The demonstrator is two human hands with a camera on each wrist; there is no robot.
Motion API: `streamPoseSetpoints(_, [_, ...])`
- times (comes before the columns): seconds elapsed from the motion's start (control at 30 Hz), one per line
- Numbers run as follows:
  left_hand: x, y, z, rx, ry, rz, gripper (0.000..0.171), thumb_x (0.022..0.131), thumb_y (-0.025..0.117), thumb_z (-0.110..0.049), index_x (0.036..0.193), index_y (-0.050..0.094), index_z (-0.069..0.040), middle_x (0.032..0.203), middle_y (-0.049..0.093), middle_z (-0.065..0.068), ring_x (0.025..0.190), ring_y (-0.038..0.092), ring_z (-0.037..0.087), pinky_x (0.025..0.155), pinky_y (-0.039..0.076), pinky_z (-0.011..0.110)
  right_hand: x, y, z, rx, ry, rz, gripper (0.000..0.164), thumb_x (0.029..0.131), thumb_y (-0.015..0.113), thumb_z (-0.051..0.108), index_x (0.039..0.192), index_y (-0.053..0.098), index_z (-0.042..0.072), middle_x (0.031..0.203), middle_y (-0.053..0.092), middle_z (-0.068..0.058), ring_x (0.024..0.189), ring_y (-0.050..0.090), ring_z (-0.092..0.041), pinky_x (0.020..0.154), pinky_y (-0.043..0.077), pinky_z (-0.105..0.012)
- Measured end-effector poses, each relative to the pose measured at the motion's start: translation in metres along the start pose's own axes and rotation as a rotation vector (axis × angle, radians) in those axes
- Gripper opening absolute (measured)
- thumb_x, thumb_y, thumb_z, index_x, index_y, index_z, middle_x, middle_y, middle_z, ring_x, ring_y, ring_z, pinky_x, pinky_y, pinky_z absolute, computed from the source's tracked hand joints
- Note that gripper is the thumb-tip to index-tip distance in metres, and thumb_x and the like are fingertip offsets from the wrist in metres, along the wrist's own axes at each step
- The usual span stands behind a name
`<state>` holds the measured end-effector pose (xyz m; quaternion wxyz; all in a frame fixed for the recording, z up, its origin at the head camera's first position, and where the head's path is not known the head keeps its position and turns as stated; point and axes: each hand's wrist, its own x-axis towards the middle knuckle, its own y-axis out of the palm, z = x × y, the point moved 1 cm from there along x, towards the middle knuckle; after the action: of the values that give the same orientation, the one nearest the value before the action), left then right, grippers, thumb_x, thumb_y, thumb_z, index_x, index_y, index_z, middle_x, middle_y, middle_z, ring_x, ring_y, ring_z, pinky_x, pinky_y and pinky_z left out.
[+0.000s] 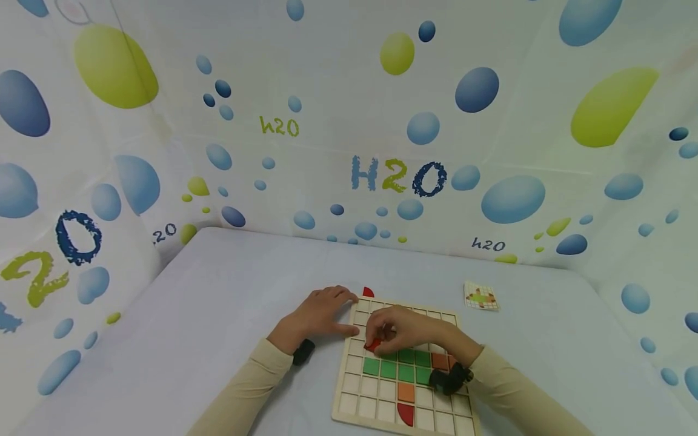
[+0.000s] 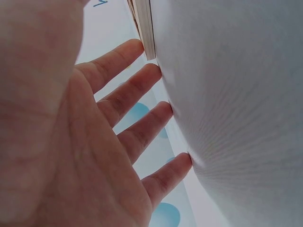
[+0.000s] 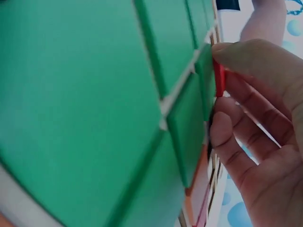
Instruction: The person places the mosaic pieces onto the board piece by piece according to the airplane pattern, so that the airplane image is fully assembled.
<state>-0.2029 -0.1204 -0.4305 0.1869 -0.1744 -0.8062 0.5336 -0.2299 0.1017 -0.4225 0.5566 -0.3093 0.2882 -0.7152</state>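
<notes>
My right hand [image 1: 406,330] is over the left-middle of a wooden grid board [image 1: 351,384]. Between its thumb and fingers it pinches a small red piece [image 1: 373,345], low over the cells just left of the green tiles. In the right wrist view, the thumb lies against one side of the red piece [image 3: 219,78]. My left hand [image 1: 325,312] is at the board's upper left edge with its fingers spread. Seen from the left wrist, its fingertips rest on the table beside the corner of the board [image 2: 144,28].
Green square tiles [image 1: 388,369] fill several middle cells, with orange tiles [image 1: 406,392] beside and below. One red quarter-round piece [image 1: 406,414] sits in a lower cell; another red piece [image 1: 368,292] lies beyond the far edge. A small pattern card [image 1: 481,297] lies at the back right.
</notes>
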Motion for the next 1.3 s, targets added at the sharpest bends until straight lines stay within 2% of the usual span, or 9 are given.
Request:
streamPoseSetpoints(0.17, [0.002,-0.001,0.000,0.007,-0.001,0.003,0.059,0.084,0.074,-0.045,0.129,0.056,-0.012,0.134,0.053,0.011,0.127,0.049,0.031,0.100,0.038,0.055,0.002,-0.001,0.003,0.009,-0.019,0.022,0.013,0.089,0.071,0.007,0.101,0.071,0.006,0.102,0.066,-0.009,0.076,0.058,-0.020,0.065,0.051,-0.022])
streamPoseSetpoints(0.53, [0.002,0.000,0.001,-0.002,0.004,-0.004,0.058,0.084,0.074,-0.045,0.129,0.057,-0.012,0.133,0.054,0.011,0.126,0.050,0.031,0.100,0.039,0.055,0.000,-0.004,0.006,0.011,0.053,0.082,0.014,0.089,0.070,0.006,0.102,0.070,0.007,0.101,0.065,-0.004,0.080,0.054,-0.007,0.070,0.048,-0.019])
streamPoseSetpoints(0.67, [0.001,0.000,0.001,-0.007,0.012,-0.002,0.058,0.084,0.074,-0.044,0.129,0.057,-0.011,0.132,0.054,0.010,0.125,0.050,0.030,0.100,0.039,0.055,0.001,-0.003,0.008,0.007,0.065,0.109,0.014,0.090,0.070,0.008,0.104,0.070,0.007,0.105,0.064,-0.004,0.084,0.053,-0.011,0.074,0.048,-0.019])
streamPoseSetpoints(0.83, [0.000,0.000,0.000,-0.003,0.014,-0.004,0.058,0.084,0.074,-0.044,0.128,0.057,-0.011,0.132,0.054,0.011,0.125,0.050,0.030,0.099,0.038,0.056,0.001,-0.004,0.009,0.003,0.044,0.122,0.014,0.091,0.070,0.012,0.104,0.070,0.007,0.104,0.063,-0.005,0.080,0.054,-0.017,0.070,0.049,-0.020])
streamPoseSetpoints(0.97, [-0.001,-0.001,0.000,0.000,0.012,-0.006,0.058,0.084,0.074,-0.043,0.128,0.056,-0.011,0.132,0.054,0.011,0.126,0.049,0.030,0.100,0.038,0.056,0.001,-0.006,0.010,0.004,0.062,0.109,0.013,0.092,0.067,0.010,0.104,0.070,0.007,0.103,0.063,-0.005,0.079,0.054,-0.009,0.068,0.050,-0.020])
streamPoseSetpoints(1.1, [-0.001,-0.001,-0.001,-0.005,0.006,-0.002,0.058,0.084,0.074,-0.043,0.128,0.056,-0.011,0.132,0.054,0.011,0.126,0.049,0.030,0.100,0.038,0.056,0.001,-0.007,0.008,-0.014,0.092,0.063,0.011,0.093,0.064,0.006,0.102,0.071,0.007,0.101,0.063,-0.005,0.079,0.052,0.000,0.069,0.051,-0.019])
streamPoseSetpoints(1.3, [-0.001,-0.002,-0.001,-0.007,-0.004,0.003,0.058,0.084,0.075,-0.044,0.128,0.056,-0.011,0.132,0.054,0.011,0.126,0.049,0.030,0.100,0.038,0.056,0.004,-0.010,0.002,-0.020,0.129,0.016,0.011,0.094,0.063,0.006,0.100,0.072,0.007,0.101,0.064,-0.005,0.085,0.057,0.000,0.075,0.054,-0.022])
